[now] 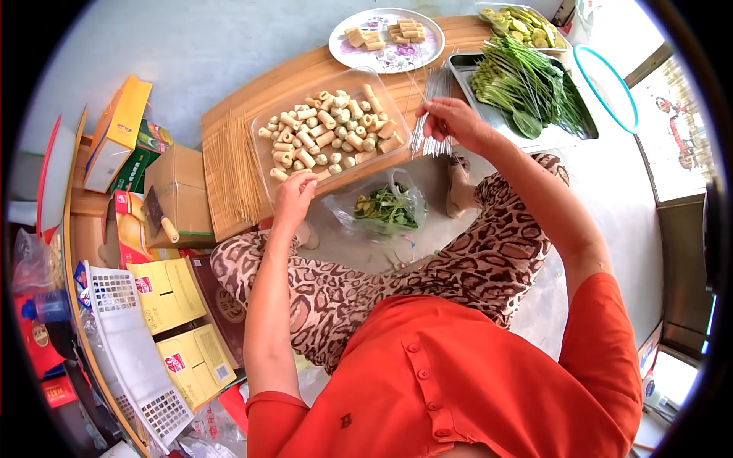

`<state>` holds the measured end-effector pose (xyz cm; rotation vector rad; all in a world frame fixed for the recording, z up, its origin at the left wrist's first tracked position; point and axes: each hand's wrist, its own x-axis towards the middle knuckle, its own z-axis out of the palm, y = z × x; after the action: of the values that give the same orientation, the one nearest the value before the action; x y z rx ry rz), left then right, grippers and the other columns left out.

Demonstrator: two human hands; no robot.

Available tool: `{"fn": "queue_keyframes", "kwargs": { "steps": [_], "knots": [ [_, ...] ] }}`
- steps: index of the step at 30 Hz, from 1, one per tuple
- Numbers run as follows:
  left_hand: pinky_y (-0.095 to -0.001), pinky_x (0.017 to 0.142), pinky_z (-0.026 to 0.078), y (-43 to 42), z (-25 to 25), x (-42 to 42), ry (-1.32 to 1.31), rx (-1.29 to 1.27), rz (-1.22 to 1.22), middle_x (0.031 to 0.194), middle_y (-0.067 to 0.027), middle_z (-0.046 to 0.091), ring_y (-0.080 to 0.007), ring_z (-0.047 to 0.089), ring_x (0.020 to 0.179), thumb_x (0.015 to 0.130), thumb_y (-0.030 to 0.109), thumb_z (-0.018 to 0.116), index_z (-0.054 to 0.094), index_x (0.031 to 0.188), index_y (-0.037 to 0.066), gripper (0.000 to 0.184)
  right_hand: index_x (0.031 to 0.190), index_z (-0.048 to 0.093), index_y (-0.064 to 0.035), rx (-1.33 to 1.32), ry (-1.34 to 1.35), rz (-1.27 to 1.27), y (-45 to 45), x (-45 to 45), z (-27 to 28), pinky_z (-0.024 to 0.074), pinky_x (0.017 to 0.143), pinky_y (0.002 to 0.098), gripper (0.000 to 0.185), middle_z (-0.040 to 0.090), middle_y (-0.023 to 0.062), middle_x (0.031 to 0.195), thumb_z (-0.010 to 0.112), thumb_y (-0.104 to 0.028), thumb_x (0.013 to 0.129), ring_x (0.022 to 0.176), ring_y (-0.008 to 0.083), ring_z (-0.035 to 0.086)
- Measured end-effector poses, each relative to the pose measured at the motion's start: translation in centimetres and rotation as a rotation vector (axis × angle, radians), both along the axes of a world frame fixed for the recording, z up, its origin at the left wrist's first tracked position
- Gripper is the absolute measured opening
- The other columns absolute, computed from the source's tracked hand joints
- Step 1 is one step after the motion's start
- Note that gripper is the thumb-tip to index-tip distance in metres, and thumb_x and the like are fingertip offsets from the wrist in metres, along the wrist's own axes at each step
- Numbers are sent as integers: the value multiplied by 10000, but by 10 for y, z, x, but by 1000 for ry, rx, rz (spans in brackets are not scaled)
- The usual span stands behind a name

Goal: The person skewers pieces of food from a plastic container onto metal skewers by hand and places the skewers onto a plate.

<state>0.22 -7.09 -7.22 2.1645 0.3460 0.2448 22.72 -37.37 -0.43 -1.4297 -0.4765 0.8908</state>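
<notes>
A clear plastic tub (263, 149) holds many short tan tube-shaped pieces (327, 120) mixed with small pale green balls (335, 158). My left hand (295, 198) is at the tub's near corner, its fingers closed; one tan tube-shaped piece (279, 175) shows at the fingertips. To the right, my right hand (456, 124) hovers over a bundle of thin metal skewers (437, 80). Its thumb and fingers are pinched together on what looks like a thin metal skewer, partly lost among the others behind it.
Bamboo skewers (229, 172) lie on the wooden table (252, 95), left of the tub. Behind are a flowered plate (385, 57) of tan pieces, a metal tray (489, 118) of greens and a tray of green slices (527, 27). A plastic bag of greens (385, 208) rests below. Boxes (179, 187) stand left.
</notes>
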Motion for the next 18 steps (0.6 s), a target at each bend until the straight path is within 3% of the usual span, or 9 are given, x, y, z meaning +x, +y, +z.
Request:
{"fn": "queue_keyframes", "kwargs": {
  "steps": [4, 12, 18],
  "knots": [
    [-253, 601, 489, -3, 3, 8, 34, -50, 28, 889, -65, 646, -120, 608, 647, 849, 98, 597, 646, 969, 4, 160, 1004, 554, -4, 146, 56, -104, 12, 5, 2, 386, 482, 228, 247, 607, 76, 669, 409, -202, 969, 511, 109, 479],
    [-254, 635, 474, -26, 17, 54, 35, -25, -60, 848, -54, 633, -114, 590, 691, 853, 115, 592, 661, 966, 23, 161, 1028, 572, -2, 142, 77, -113, 28, -7, 15, 365, 477, 216, 237, 603, 64, 642, 423, -171, 955, 498, 87, 437],
    [-337, 740, 487, -61, 6, 116, -106, 243, -187, 972, -105, 601, -253, 611, 830, 800, 98, 607, 642, 961, 24, 181, 1031, 571, -4, 77, 11, -166, 23, -2, 17, 363, 501, 215, 247, 582, 47, 636, 413, -184, 971, 522, 80, 439]
  ]
}}
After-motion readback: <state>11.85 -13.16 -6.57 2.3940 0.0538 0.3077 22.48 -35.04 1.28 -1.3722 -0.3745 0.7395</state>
